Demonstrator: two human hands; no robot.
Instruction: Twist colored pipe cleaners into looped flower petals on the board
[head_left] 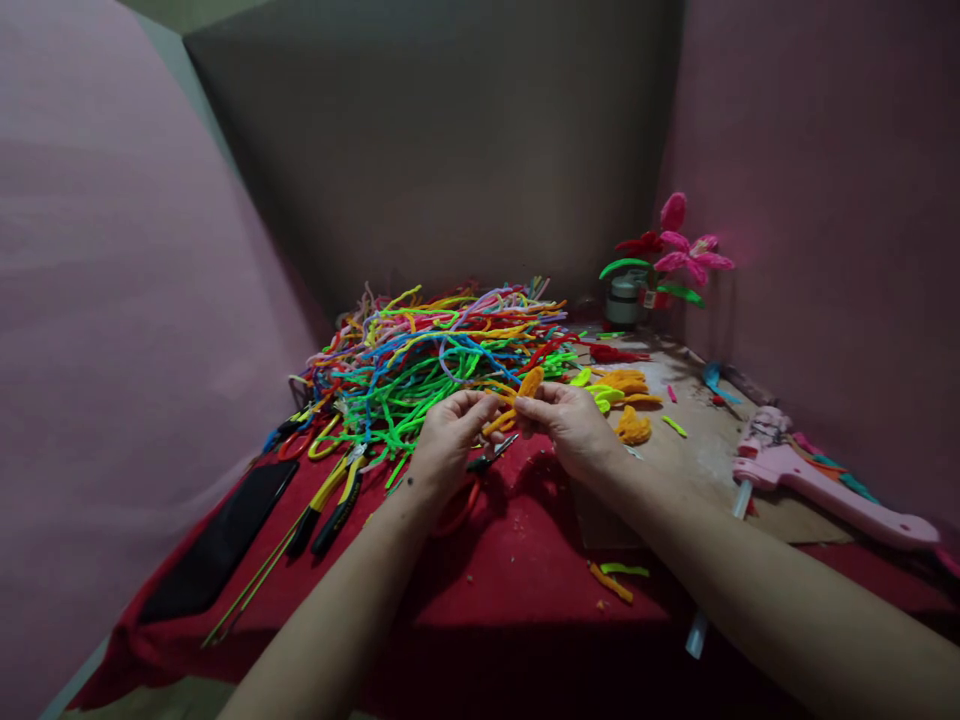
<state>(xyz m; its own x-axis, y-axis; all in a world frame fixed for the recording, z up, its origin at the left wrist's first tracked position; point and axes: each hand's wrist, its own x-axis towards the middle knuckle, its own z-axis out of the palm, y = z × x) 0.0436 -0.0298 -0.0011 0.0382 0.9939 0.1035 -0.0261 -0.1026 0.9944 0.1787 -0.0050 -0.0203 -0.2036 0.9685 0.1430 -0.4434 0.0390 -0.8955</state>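
Observation:
Both hands meet over the red tablecloth, in front of a large heap of coloured pipe cleaners (442, 350). Between them is an orange pipe cleaner (531, 382) bent into narrow loops. My left hand (457, 430) pinches its left side with thumb and forefinger. My right hand (566, 420) pinches the loop that stands up at its right. Red-handled scissors (469, 500) lie below the hands, partly hidden by my left wrist. Just right of my right hand are orange looped pieces (634, 425) and yellow-green ones (604, 395).
Yellow-black pliers (337, 500) and a black phone (221, 540) lie at left. A pink glue gun (825, 485) with a clear glue stick rests at right on a cardboard sheet (697, 470). Pink pipe-cleaner flowers (690, 255) stand at the back right. Walls close in the table's back and sides.

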